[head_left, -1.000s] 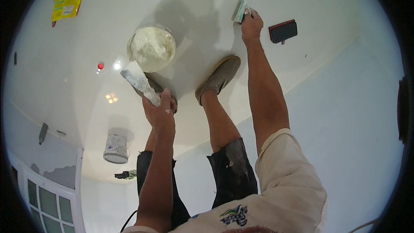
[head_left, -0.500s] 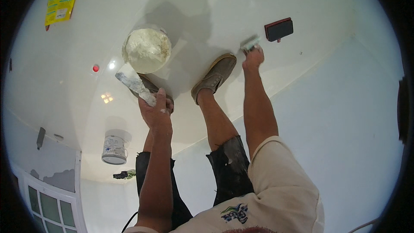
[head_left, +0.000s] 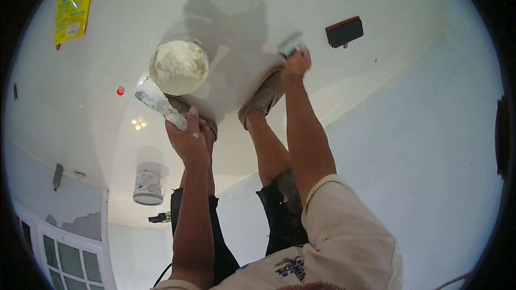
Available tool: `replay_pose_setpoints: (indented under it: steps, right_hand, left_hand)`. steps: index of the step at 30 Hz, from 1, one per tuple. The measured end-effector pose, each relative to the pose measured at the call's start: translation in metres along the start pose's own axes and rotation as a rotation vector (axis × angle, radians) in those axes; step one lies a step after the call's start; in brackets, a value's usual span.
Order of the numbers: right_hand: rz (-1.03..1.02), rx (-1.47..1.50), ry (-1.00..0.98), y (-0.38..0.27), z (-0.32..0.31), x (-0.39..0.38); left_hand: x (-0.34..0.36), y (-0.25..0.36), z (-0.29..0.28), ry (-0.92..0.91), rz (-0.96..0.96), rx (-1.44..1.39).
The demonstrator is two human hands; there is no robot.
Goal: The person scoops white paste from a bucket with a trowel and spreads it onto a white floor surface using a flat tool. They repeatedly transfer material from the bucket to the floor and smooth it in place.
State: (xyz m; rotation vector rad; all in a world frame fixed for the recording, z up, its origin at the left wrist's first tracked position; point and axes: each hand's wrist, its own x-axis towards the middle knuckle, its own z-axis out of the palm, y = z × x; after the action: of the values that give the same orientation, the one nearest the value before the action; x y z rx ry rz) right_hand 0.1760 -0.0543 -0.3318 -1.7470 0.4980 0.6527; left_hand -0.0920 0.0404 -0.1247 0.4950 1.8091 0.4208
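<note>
My left hand (head_left: 185, 134) holds a paste-caked putty knife (head_left: 153, 96), its wide blade raised above my left shoe, just below a tub of pale cream paste (head_left: 177, 65) on the glossy floor. My right hand (head_left: 296, 63) grips a pale flat scraper (head_left: 290, 45), blurred, above the toe of my right shoe (head_left: 260, 99). To the right of that hand lies a black rectangular pad with a red edge and short handle (head_left: 344, 32). A small red round object (head_left: 121, 91) lies left of the tub.
A yellow and red bag (head_left: 72, 13) lies at upper left. A lidded white bucket (head_left: 148, 187) stands lower left, near a grey tube (head_left: 58, 177) and a dark bundle (head_left: 158, 217). A glazed white door (head_left: 64, 240) is at bottom left. Pale walls (head_left: 403, 172) border the floor.
My right hand and its scraper came down from upper right, then swung left toward the tub, over my shoe. My left hand with the putty knife has shifted slightly left.
</note>
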Motion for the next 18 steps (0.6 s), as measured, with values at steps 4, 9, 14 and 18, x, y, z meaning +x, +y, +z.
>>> replay_pose_setpoints:
  steps: [4, 9, 14, 18]
  right_hand:
    - [-0.062, -0.07, -0.075, 0.02, 0.016, 0.003]
    - [-0.348, -0.337, -0.359, 0.046, 0.15, -0.017]
    - [-0.051, 0.048, -0.115, 0.028, 0.026, 0.026]
    - [-0.007, -0.017, 0.297, -0.014, -0.059, 0.037]
  left_hand:
    - [-0.005, 0.003, 0.006, -0.042, -0.089, -0.031]
    - [-0.007, 0.0, 0.021, -0.022, -0.01, 0.004]
    - [-0.001, 0.005, 0.009, -0.008, -0.047, -0.021]
    - [-0.004, 0.017, 0.011, 0.008, -0.143, -0.072]
